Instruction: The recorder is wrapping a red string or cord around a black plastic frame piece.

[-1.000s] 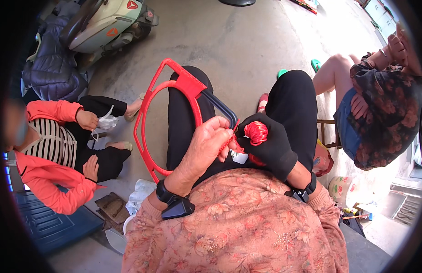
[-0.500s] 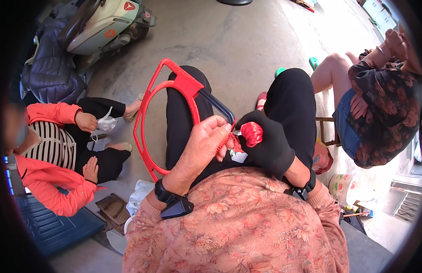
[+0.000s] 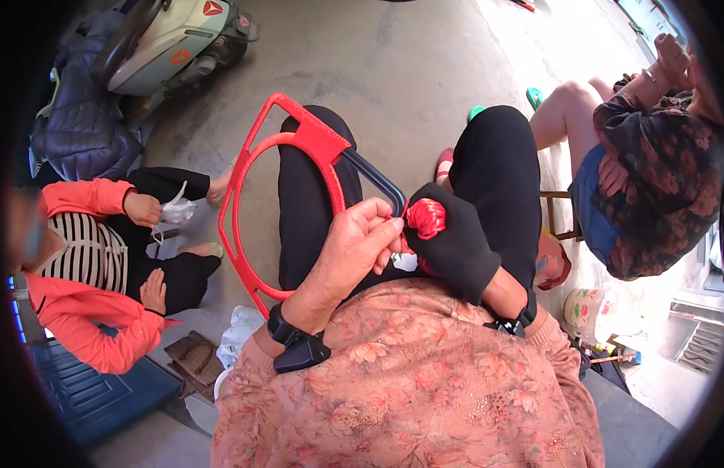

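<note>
A frame (image 3: 328, 139) bound in red cord lies across my left thigh, with a ring and an angular outer rim. One stretch of it, a dark blue-grey bar (image 3: 375, 180), has no cord on it. My left hand (image 3: 354, 243) is bare and pinches at the near end of this bar, thumb against fingers; exactly what lies under the fingertips is hidden. Close beside it, my right hand (image 3: 459, 242), in a black glove, is closed around a bundle of shiny red cord (image 3: 426, 218). The bundle's top bulges out between thumb and forefinger.
At my left sits a person in a coral jacket (image 3: 97, 343) holding a crumpled white thing (image 3: 177, 209). Another person in a dark floral top (image 3: 666, 183) sits at my right. A scooter (image 3: 175, 51) stands at the far left. A floral bucket (image 3: 584, 308) is near my right elbow.
The red cord bundle and my right hand have turned slightly and shifted a little left and up. The red coils that showed at my left fingertips no longer show there.
</note>
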`<action>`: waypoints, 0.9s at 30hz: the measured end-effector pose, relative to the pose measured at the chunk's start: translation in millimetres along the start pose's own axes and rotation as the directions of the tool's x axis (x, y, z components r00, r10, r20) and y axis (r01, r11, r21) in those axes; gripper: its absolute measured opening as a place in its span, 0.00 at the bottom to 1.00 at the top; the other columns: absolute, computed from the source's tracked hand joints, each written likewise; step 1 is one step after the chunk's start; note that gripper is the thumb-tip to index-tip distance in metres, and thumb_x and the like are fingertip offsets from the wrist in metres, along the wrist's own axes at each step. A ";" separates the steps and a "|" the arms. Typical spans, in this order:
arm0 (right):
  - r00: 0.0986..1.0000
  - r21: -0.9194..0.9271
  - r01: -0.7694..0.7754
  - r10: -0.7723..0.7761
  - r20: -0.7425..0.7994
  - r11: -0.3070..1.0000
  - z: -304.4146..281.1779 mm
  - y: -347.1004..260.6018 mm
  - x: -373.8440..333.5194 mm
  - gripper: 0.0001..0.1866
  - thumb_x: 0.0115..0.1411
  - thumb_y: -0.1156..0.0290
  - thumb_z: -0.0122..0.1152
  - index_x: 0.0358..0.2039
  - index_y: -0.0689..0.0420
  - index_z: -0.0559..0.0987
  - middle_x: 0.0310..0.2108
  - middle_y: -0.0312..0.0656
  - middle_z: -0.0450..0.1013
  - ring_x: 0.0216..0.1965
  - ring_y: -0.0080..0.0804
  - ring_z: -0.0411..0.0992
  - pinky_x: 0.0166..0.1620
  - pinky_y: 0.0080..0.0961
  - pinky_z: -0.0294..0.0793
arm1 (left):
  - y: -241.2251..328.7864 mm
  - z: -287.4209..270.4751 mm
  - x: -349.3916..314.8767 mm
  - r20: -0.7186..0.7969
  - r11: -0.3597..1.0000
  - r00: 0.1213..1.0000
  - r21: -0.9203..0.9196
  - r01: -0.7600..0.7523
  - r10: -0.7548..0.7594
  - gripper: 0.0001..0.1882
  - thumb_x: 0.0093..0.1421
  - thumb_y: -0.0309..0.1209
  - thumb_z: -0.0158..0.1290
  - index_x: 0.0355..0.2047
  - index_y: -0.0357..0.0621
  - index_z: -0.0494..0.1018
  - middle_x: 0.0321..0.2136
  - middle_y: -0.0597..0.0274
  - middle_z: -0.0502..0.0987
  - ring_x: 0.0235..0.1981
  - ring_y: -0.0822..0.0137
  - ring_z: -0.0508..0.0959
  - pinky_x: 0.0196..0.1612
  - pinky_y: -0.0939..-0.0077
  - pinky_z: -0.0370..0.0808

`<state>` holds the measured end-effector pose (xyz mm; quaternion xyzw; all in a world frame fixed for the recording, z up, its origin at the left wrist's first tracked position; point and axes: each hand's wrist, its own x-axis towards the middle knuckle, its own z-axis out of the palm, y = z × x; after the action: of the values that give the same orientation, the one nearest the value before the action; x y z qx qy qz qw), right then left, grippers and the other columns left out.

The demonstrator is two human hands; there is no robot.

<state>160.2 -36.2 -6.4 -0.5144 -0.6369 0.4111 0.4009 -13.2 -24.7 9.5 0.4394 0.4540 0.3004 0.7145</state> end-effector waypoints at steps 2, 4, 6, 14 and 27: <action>0.998 0.077 -0.051 0.053 -0.029 0.996 2.8 8.1 -1.2 0.13 0.49 0.74 0.65 0.36 0.57 0.75 0.26 0.46 0.75 0.29 0.40 0.77 0.32 0.29 0.73 | -5.5 0.6 4.6 -0.016 1.000 1.000 -0.019 -0.014 0.013 0.08 0.65 0.31 0.48 0.36 0.37 0.67 0.19 0.64 0.74 0.14 0.82 0.69 0.16 0.89 0.65; 0.997 0.050 -0.049 0.052 -0.063 0.998 -1.9 10.5 -3.1 0.14 0.49 0.73 0.67 0.36 0.56 0.75 0.26 0.46 0.75 0.29 0.42 0.76 0.33 0.28 0.74 | -4.1 -0.3 5.6 -0.015 1.000 1.000 -0.012 -0.002 0.002 0.07 0.65 0.31 0.48 0.35 0.39 0.67 0.20 0.65 0.74 0.15 0.81 0.69 0.16 0.88 0.65; 0.997 -0.031 0.045 -0.047 -0.055 0.998 -14.3 4.8 -3.1 0.15 0.47 0.74 0.67 0.36 0.56 0.75 0.27 0.45 0.75 0.30 0.42 0.76 0.33 0.29 0.74 | -1.4 -1.4 4.0 -0.023 1.000 1.000 -0.014 0.015 -0.015 0.07 0.65 0.32 0.47 0.34 0.41 0.67 0.20 0.65 0.73 0.16 0.80 0.69 0.17 0.87 0.65; 0.830 -0.502 0.543 -0.522 0.199 0.673 -36.3 -23.6 24.2 0.15 0.44 0.67 0.66 0.35 0.53 0.75 0.28 0.39 0.74 0.31 0.41 0.74 0.34 0.33 0.72 | -7.0 0.5 6.6 0.005 0.999 1.000 0.044 0.024 -0.024 0.09 0.65 0.30 0.47 0.38 0.35 0.68 0.20 0.66 0.74 0.14 0.83 0.67 0.15 0.88 0.64; 0.992 0.313 -0.113 0.124 -0.016 0.943 -34.5 5.5 22.2 0.11 0.50 0.78 0.68 0.33 0.60 0.76 0.28 0.34 0.74 0.30 0.19 0.72 0.30 0.20 0.75 | 2.7 -3.9 1.4 0.030 0.997 0.998 -0.063 0.053 -0.051 0.10 0.67 0.32 0.44 0.37 0.36 0.69 0.21 0.63 0.74 0.16 0.80 0.68 0.18 0.87 0.65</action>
<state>190.9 -9.7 2.1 -0.4895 -0.5248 0.5205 0.4626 -16.3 -21.0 10.5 0.4089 0.4453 0.2897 0.7420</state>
